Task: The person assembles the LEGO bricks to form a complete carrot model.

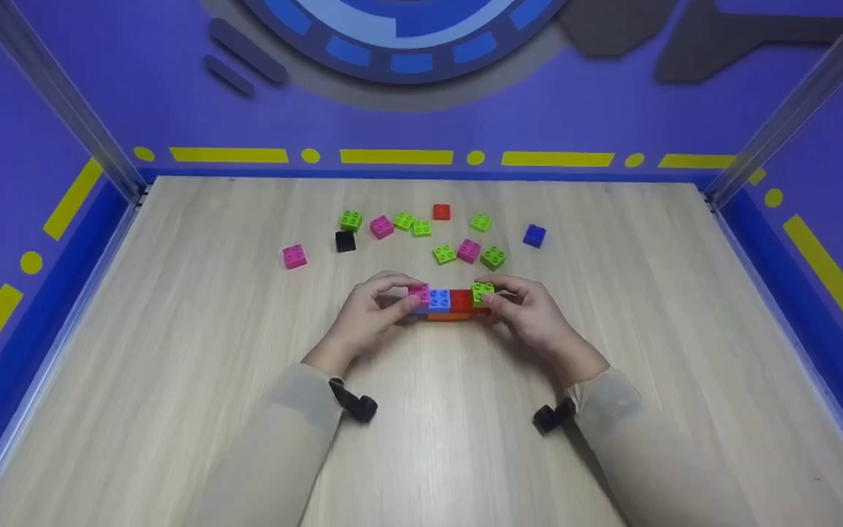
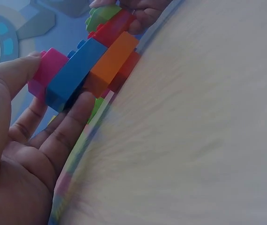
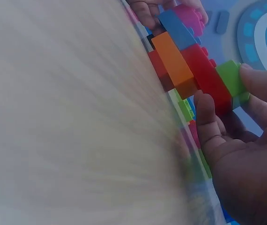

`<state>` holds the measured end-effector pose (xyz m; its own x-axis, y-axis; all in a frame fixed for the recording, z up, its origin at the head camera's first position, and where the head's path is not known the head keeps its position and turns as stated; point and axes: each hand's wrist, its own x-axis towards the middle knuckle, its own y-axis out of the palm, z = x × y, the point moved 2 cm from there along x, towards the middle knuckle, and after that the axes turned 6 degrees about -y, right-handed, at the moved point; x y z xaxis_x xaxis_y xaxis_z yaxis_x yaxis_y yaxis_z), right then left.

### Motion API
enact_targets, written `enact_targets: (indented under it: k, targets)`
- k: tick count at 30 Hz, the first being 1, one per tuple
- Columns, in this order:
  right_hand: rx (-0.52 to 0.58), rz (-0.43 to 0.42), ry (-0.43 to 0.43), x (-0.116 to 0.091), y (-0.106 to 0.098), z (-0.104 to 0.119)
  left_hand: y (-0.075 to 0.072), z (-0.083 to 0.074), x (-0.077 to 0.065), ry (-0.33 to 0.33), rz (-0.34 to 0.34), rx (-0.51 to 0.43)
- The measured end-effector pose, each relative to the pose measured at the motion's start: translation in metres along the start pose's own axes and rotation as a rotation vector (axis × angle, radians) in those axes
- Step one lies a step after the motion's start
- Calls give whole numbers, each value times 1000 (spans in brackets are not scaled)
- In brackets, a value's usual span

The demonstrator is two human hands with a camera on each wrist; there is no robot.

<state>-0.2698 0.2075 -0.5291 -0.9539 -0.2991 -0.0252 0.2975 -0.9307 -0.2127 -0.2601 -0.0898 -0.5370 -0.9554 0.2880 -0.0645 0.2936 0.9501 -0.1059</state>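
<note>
A stepped structure of building bricks lies between both hands in the head view. An orange brick is low in the middle, with a red brick below it. Above the orange one sit a long blue brick at left and a long red brick at right. My left hand grips the left end, thumb on the pink brick atop the blue one. At the other end my right hand holds the green brick atop the red one, fingers reaching beneath.
Loose bricks lie beyond the hands: several green, such as the green brick, pink ones like the pink brick, a black brick, a red brick and a dark blue brick. Blue-purple walls bound the wooden table.
</note>
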Motion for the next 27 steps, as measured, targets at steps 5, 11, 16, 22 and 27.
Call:
enact_targets:
  k: [5,11,16,22,27]
  targets:
    - [5,3,19,0,0,-3,-8,2,-1,-34,-164,-161]
    - [-31,3,3,0,-1,-4,-26,2,-2,-5,-526,-192]
    - [-33,-8,15,-1,-1,-4,-49,5,-2,-47,-761,-129]
    - [-29,-15,25,-1,-1,-6,-81,10,-1,-117,-859,-104]
    - [-16,-12,31,-2,0,-5,-99,12,-4,-189,-791,-154]
